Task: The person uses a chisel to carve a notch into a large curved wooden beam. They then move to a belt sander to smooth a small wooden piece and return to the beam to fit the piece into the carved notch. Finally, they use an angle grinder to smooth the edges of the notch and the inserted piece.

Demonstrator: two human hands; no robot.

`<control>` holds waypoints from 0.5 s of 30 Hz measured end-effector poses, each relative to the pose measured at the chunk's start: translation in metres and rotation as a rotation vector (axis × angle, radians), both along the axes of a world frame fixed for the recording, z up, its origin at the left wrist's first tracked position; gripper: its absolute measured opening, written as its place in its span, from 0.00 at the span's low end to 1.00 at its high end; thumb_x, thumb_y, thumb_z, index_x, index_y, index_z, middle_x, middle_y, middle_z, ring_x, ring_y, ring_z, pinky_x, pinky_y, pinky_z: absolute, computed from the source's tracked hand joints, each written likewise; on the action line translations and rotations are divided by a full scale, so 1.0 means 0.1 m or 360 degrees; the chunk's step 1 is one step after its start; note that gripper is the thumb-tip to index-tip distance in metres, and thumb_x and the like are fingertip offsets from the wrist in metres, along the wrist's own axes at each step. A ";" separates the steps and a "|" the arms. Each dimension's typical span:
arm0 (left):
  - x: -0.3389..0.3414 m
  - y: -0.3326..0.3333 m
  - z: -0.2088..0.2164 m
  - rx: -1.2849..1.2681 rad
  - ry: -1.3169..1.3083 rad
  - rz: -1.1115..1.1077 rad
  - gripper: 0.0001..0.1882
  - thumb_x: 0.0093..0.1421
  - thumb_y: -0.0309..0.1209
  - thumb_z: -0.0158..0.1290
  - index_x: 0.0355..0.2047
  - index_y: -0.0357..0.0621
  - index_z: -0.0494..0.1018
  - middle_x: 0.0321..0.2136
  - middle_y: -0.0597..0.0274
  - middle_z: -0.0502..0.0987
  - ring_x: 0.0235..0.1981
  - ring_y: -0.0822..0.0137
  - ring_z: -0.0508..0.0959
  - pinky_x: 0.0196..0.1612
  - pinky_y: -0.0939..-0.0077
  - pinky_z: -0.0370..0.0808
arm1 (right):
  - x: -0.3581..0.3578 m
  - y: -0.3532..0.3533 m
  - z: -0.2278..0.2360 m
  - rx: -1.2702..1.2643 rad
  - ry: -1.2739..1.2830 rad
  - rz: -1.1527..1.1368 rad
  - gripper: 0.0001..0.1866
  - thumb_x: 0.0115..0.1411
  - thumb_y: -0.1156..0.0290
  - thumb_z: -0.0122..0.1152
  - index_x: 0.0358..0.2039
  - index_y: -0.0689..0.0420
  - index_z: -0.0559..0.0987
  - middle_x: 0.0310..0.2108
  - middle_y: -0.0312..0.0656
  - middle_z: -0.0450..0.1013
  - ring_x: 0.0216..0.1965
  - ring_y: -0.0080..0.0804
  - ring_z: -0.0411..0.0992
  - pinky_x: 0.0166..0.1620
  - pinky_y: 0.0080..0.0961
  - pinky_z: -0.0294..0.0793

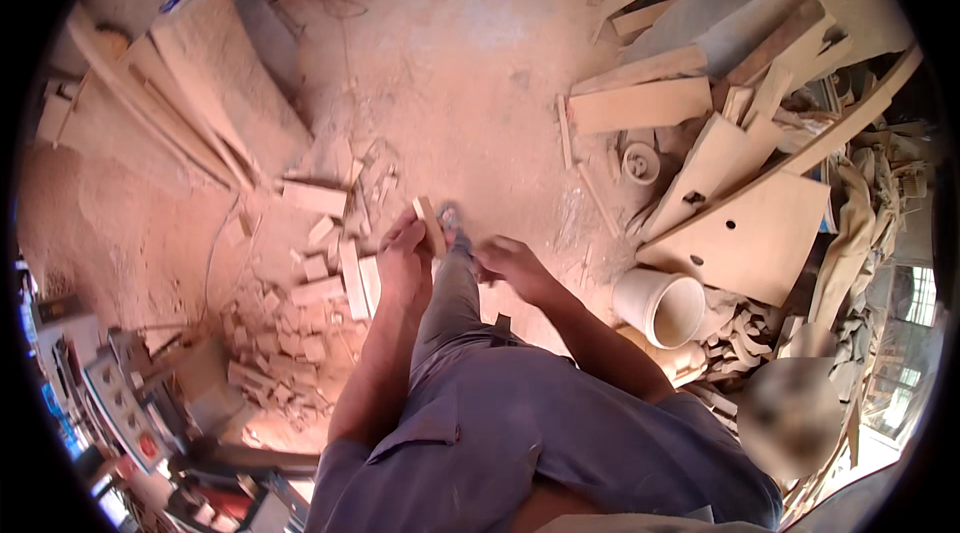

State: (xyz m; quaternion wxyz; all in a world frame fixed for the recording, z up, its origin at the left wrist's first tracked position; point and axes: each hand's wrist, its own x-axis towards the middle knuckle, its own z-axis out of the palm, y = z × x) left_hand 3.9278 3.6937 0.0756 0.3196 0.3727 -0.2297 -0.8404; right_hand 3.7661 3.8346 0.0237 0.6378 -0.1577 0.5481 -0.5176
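Observation:
A short, pale wooden block [429, 224] is gripped in my left hand [403, 251], its fingers closed around the block's left side. The block tilts upright, its upper end beyond my fingertips. Close by on the right, my right hand [508, 262] hovers before my leg, back upward. Its fingers are loosely bent and slightly blurred, thumb apart, with no object visible in them. A gap separates the two hands. Below them show my trouser leg [450, 298] and one foot [449, 216] on the dusty floor [470, 63].
Wood offcuts [285, 348] lie heaped at left, near a machine with a control panel [115, 398]. Large boards [225, 78] lean at the upper left. At right stand a white bucket [660, 308], a panel with holes [750, 233] and stacked planks [640, 105].

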 end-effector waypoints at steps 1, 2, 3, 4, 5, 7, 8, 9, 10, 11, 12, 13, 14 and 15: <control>-0.24 -0.20 -0.12 0.0092 -0.0083 -0.0097 0.15 0.67 0.25 0.42 0.48 0.31 0.75 0.34 0.54 0.78 0.34 0.63 0.79 0.43 0.67 0.76 | -0.36 0.23 -0.50 0.0193 0.0297 0.0016 0.12 0.72 0.64 0.58 0.46 0.61 0.78 0.33 0.41 0.76 0.33 0.34 0.76 0.38 0.32 0.76; -0.45 -0.37 -0.12 0.0136 -0.0080 -0.0204 0.16 0.67 0.26 0.42 0.48 0.31 0.75 0.34 0.54 0.78 0.33 0.63 0.79 0.43 0.67 0.76 | -0.77 0.86 -1.25 0.0105 0.1198 0.0213 0.11 0.69 0.65 0.59 0.43 0.60 0.79 0.36 0.45 0.77 0.37 0.39 0.77 0.40 0.36 0.77; -0.72 -0.58 -0.03 0.0137 -0.0002 -0.0314 0.16 0.67 0.27 0.42 0.48 0.31 0.76 0.34 0.53 0.78 0.33 0.63 0.79 0.42 0.67 0.76 | -1.25 1.52 -1.81 0.0224 0.2236 0.0292 0.11 0.67 0.65 0.59 0.40 0.60 0.81 0.39 0.49 0.78 0.40 0.43 0.77 0.42 0.41 0.78; -1.03 -0.79 0.03 0.0193 0.0175 -0.0399 0.17 0.67 0.28 0.42 0.48 0.31 0.76 0.34 0.53 0.78 0.32 0.63 0.78 0.42 0.67 0.76 | -1.95 2.70 -2.03 0.0951 0.2459 0.0266 0.13 0.66 0.62 0.58 0.38 0.58 0.83 0.39 0.53 0.78 0.40 0.45 0.77 0.42 0.45 0.76; -1.11 -1.06 0.01 0.0117 0.0019 -0.0420 0.20 0.67 0.30 0.41 0.50 0.29 0.75 0.34 0.54 0.78 0.30 0.63 0.78 0.39 0.67 0.76 | -1.93 2.60 -1.97 0.1313 0.2056 0.0346 0.13 0.66 0.62 0.58 0.38 0.58 0.83 0.40 0.53 0.78 0.40 0.45 0.77 0.43 0.45 0.76; -1.28 -1.61 0.27 0.0087 -0.0110 -0.0296 0.22 0.70 0.30 0.42 0.59 0.28 0.71 0.34 0.54 0.77 0.28 0.63 0.77 0.31 0.68 0.75 | -2.29 2.09 -1.54 0.1651 0.1519 0.0355 0.13 0.65 0.62 0.58 0.39 0.58 0.83 0.41 0.53 0.78 0.40 0.45 0.78 0.43 0.45 0.77; -1.63 -1.78 0.26 0.0097 -0.0056 -0.0390 0.23 0.72 0.30 0.43 0.62 0.28 0.69 0.35 0.54 0.77 0.27 0.63 0.77 0.29 0.68 0.75 | -2.37 2.38 -1.31 0.1820 0.1380 0.0264 0.13 0.65 0.62 0.58 0.39 0.58 0.83 0.41 0.53 0.79 0.41 0.45 0.78 0.44 0.45 0.77; -1.88 -1.96 0.24 0.0066 -0.0074 -0.0413 0.23 0.73 0.31 0.44 0.63 0.29 0.69 0.35 0.54 0.77 0.27 0.64 0.77 0.28 0.69 0.74 | -2.52 2.37 -1.18 0.1907 0.1305 0.0231 0.14 0.64 0.62 0.58 0.40 0.58 0.84 0.42 0.53 0.79 0.41 0.45 0.78 0.44 0.45 0.77; -2.12 -2.17 0.25 -0.0001 -0.0062 -0.0407 0.23 0.75 0.33 0.45 0.64 0.30 0.68 0.35 0.54 0.77 0.26 0.65 0.76 0.26 0.70 0.73 | -2.74 2.24 -1.08 0.1947 0.1272 0.0199 0.14 0.64 0.62 0.59 0.40 0.59 0.84 0.42 0.53 0.79 0.41 0.45 0.78 0.44 0.45 0.77; -2.35 -2.37 0.15 -0.0204 -0.0156 -0.0460 0.24 0.76 0.36 0.47 0.64 0.31 0.68 0.34 0.56 0.76 0.24 0.66 0.75 0.25 0.72 0.70 | -2.90 2.10 -1.03 0.2000 0.1207 0.0193 0.14 0.64 0.62 0.59 0.40 0.59 0.84 0.43 0.53 0.79 0.42 0.45 0.78 0.44 0.45 0.77; -2.62 -2.58 0.12 -0.0003 -0.0064 -0.0476 0.24 0.76 0.37 0.48 0.64 0.32 0.68 0.32 0.58 0.75 0.22 0.68 0.72 0.23 0.74 0.67 | -3.04 2.01 -0.99 0.2065 0.1140 0.0201 0.14 0.63 0.62 0.59 0.41 0.59 0.84 0.43 0.53 0.79 0.42 0.45 0.79 0.45 0.45 0.77; -2.89 -2.80 -0.05 0.0126 0.0003 -0.0501 0.22 0.75 0.39 0.49 0.59 0.33 0.72 0.29 0.62 0.73 0.19 0.71 0.70 0.21 0.75 0.64 | -3.14 1.91 -0.99 0.2128 0.1040 0.0255 0.15 0.63 0.62 0.59 0.41 0.59 0.84 0.44 0.54 0.79 0.42 0.45 0.79 0.45 0.44 0.77; -3.10 -3.05 -0.04 0.0034 -0.0029 -0.0649 0.19 0.75 0.40 0.50 0.51 0.34 0.75 0.27 0.64 0.71 0.19 0.72 0.68 0.21 0.76 0.62 | -3.32 1.73 -1.08 0.2145 0.0988 0.0295 0.15 0.63 0.62 0.59 0.41 0.59 0.84 0.44 0.54 0.79 0.42 0.45 0.79 0.45 0.44 0.77; -3.27 -3.31 0.03 -0.0033 -0.0019 -0.0680 0.17 0.74 0.40 0.52 0.48 0.36 0.75 0.27 0.64 0.71 0.19 0.73 0.68 0.21 0.76 0.62 | -3.57 1.43 -1.25 0.2115 0.0968 0.0339 0.15 0.62 0.62 0.59 0.42 0.59 0.84 0.44 0.54 0.79 0.43 0.45 0.79 0.46 0.44 0.78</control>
